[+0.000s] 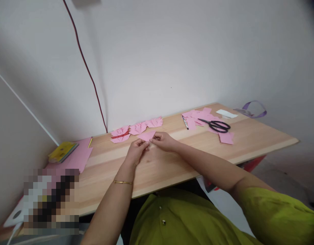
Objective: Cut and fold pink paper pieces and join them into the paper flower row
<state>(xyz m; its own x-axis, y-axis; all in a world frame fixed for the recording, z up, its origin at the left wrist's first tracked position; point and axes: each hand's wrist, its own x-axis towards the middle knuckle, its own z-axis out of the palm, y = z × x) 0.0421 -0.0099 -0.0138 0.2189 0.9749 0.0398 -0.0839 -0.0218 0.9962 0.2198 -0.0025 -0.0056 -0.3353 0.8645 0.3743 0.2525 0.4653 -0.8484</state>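
A small piece of pink paper point(147, 135) is held between my two hands over the middle of the table. My left hand point(137, 149) pinches its near left edge. Fingers of my right hand point(163, 141) are closed on its right edge. Just behind, by the wall, lies a row of folded pink paper pieces point(138, 128) with jagged cuts or creases. A dark red strip point(120, 134) crosses the leftmost of them. How the held paper is folded is too small to tell.
Black-handled scissors point(218, 126) lie on pink paper scraps point(191, 117) at the right, beside a pen point(185, 123). Pink sheets point(82, 156) and a yellow packet point(61, 152) are at the left. A white strip point(226, 113) and purple ribbon point(261, 110) sit far right. A dark red cable point(87, 68) hangs down the wall.
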